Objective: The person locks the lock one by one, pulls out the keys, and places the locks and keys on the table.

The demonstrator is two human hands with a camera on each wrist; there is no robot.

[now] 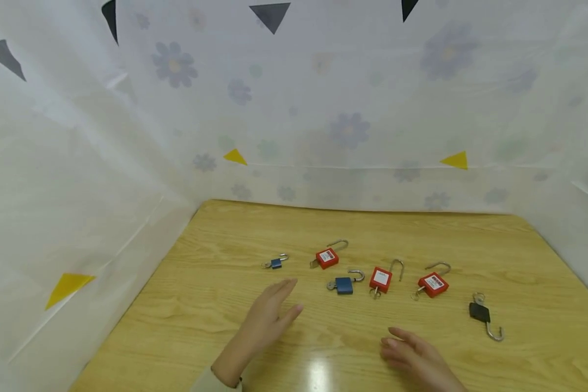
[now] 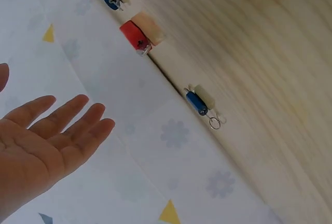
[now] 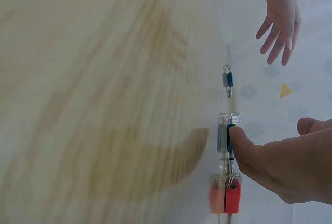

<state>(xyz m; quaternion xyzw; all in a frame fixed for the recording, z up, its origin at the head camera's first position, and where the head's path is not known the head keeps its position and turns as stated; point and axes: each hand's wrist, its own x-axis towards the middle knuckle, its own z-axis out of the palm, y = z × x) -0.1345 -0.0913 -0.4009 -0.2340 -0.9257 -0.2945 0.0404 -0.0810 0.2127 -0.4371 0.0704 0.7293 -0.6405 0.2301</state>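
My left hand (image 1: 269, 316) hovers over the table at centre left, fingers extended and thumb apart, holding nothing. My right hand (image 1: 418, 359) hangs lower right, its fingers loosely bent around nothing. Beyond them lie padlocks with their shackles swung out: a small blue padlock (image 1: 276, 263), a red padlock (image 1: 327, 258), a larger blue padlock (image 1: 344, 286), two more red padlocks (image 1: 380, 279) (image 1: 433, 284) and a black padlock (image 1: 479, 312). Keys are attached at their bases. In the right wrist view, my right fingers partly cover the larger blue padlock (image 3: 232, 130); the head view puts them apart.
The wooden table (image 1: 201, 321) has a pale sheet (image 1: 294, 109) with flower prints and triangles hanging behind it. Another sheet wall (image 1: 68, 190) stands along the left edge, and one more (image 1: 563, 163) on the right.
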